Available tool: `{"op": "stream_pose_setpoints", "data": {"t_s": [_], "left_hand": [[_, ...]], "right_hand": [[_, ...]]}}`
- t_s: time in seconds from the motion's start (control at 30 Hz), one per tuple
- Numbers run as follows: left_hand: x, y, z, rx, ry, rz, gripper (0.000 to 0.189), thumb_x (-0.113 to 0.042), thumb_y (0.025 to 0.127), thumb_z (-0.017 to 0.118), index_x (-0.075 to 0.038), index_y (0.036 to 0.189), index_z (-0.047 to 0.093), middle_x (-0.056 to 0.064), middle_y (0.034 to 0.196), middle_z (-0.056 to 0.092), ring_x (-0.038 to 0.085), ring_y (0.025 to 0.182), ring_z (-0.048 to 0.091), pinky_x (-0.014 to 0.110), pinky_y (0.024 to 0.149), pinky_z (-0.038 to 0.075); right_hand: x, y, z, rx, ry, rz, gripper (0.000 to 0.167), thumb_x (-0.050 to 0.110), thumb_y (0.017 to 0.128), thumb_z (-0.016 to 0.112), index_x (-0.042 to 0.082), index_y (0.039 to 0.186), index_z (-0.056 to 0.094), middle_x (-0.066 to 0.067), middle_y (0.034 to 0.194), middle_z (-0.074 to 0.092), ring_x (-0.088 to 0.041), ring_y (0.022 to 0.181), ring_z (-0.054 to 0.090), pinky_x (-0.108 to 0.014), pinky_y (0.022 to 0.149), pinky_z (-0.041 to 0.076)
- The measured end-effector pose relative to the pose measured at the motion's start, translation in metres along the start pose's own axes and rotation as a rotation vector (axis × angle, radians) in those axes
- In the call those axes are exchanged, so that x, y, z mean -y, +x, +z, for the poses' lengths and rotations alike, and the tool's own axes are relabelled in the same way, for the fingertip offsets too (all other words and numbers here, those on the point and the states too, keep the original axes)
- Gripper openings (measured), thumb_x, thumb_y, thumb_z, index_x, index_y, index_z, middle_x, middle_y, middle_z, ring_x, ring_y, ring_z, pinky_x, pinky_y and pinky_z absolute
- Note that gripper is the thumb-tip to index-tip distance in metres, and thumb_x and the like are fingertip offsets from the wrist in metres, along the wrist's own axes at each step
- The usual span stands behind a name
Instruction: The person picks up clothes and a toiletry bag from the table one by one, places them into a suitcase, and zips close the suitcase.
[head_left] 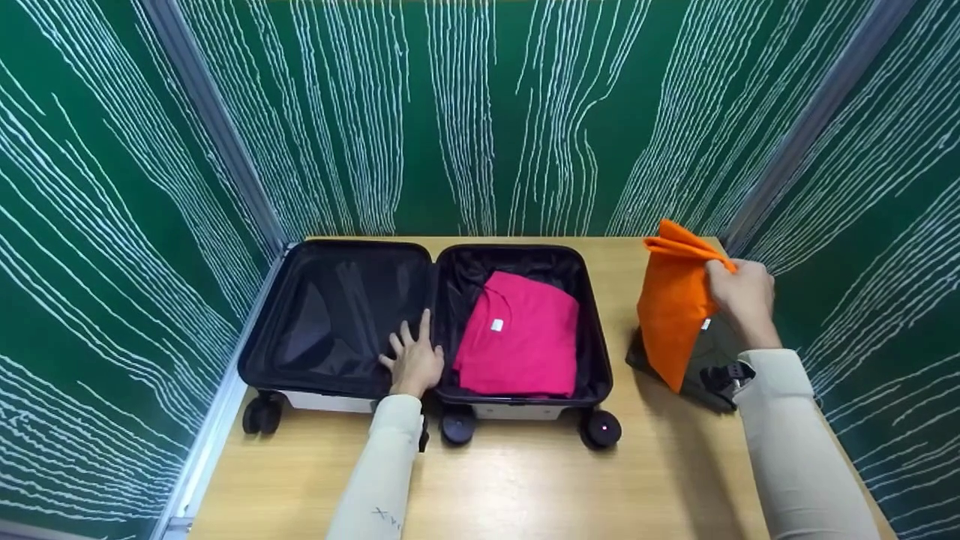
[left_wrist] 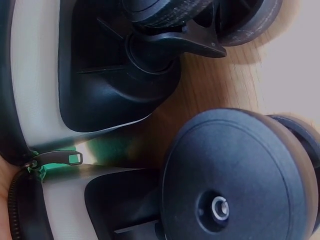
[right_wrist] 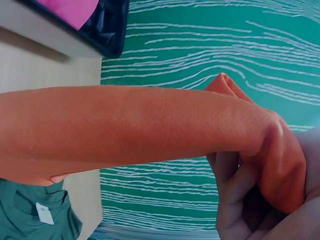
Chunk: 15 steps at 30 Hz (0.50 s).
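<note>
The work area was enclosed by green walls (head_left: 465, 112) marked with rough white vertical lines, with grey metal posts (head_left: 210, 112) set at the corners. A pale wood-grain table (head_left: 525, 480) was lit from above, and a bright patch was noted near its front. On it a black-lined suitcase (head_left: 322, 322) was laid spread, its two halves side by side. A pink garment (head_left: 525, 337) with a small white tag was found folded in the right half. A dark green garment (head_left: 716, 352) was observed on the table, to the right of the suitcase.

The left hand (head_left: 415, 364) was rested at the near edge of the left half, beside the middle seam, its fingers extended and spread. Whether the lining was touched by the fingertips could not be told. The right hand (head_left: 742, 292) was clamped on an orange cloth (head_left: 671, 307) near its upper end, and the cloth was held hanging in front of the green garment, well apart from the suitcase.

By the left wrist view, black wheels (left_wrist: 225, 175) and a dark zip pull (left_wrist: 60, 158) between the halves were shown close up. By the right wrist view, the curled fingers (right_wrist: 232, 197) under the cloth and the green garment's white label (right_wrist: 44, 213) were revealed more clearly.
</note>
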<state>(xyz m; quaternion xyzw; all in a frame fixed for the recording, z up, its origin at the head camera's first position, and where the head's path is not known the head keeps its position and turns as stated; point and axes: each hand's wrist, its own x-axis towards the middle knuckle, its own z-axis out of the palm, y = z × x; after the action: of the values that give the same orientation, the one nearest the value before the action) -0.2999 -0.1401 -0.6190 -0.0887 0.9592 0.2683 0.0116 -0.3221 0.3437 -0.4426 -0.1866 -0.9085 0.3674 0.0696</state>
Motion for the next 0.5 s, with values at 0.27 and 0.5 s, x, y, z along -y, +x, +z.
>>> {"op": "stream_pose_setpoints", "data": {"t_s": [0.27,0.5], "left_hand": [[-0.001,-0.003,-0.001,-0.013,-0.005,0.010,0.075,-0.030,0.102,0.057,-0.036,0.164,0.017,0.022,0.168,0.020,0.052,0.153,0.016,0.083,0.111,0.012],[-0.002,-0.004,-0.002,-0.025,-0.006,0.015,0.074,-0.030,0.102,0.057,-0.036,0.164,0.018,0.023,0.167,0.022,0.052,0.153,0.017,0.083,0.111,0.012]], "right_hand": [[0.012,-0.007,-0.003,0.091,0.055,-0.054,0.039,0.041,0.103,0.040,0.007,0.090,0.056,0.008,0.062,0.049,-0.012,0.054,0.052,-0.028,0.048,0.045],[0.021,-0.012,-0.006,0.103,0.096,-0.071,0.040,0.043,0.104,0.041,0.009,0.087,0.053,0.006,0.063,0.049,-0.012,0.054,0.051,-0.028,0.047,0.044]]}}
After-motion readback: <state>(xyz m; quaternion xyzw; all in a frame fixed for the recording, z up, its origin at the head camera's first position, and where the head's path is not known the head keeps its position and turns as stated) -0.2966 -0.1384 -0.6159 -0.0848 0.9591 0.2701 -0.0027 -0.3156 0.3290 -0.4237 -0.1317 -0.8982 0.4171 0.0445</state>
